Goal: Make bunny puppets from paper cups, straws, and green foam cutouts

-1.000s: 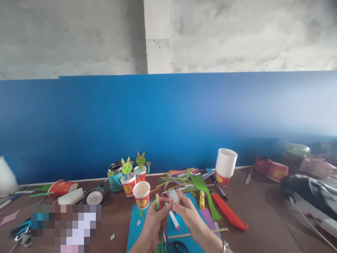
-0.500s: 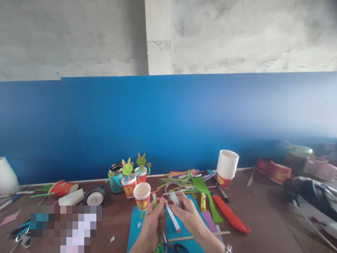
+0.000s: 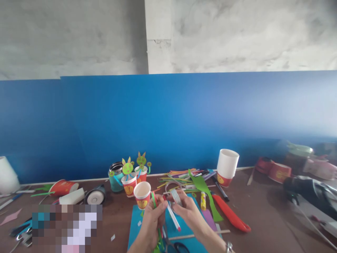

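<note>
My left hand (image 3: 154, 219) is closed around a bundle of green and red straws (image 3: 159, 233), above a blue sheet (image 3: 134, 225). A white marker with a red end (image 3: 173, 217) slants down between my hands, its red tip by my left fingertips. My right hand (image 3: 185, 207) has its fingers curled round a pale, striped bundle (image 3: 176, 198). Scissors with dark handles (image 3: 181, 247) lie below my hands. An upright paper cup (image 3: 142, 197) stands just beyond my left hand. Two cups with green cat-like figures (image 3: 128, 168) are behind it.
Colourful straws (image 3: 179, 177), a green paper strip (image 3: 204, 188), a yellow glue stick (image 3: 203, 201) and a red-handled tool (image 3: 231, 214) lie ahead and right. Stacked cups (image 3: 228, 167) stand behind. Tipped cups (image 3: 64, 188) lie left. A blue partition (image 3: 168, 123) rises behind the table.
My hands have parted slightly at the fingertips. The marker's upper red end now shows more clearly, and the striped bundle is tilted more upright.
</note>
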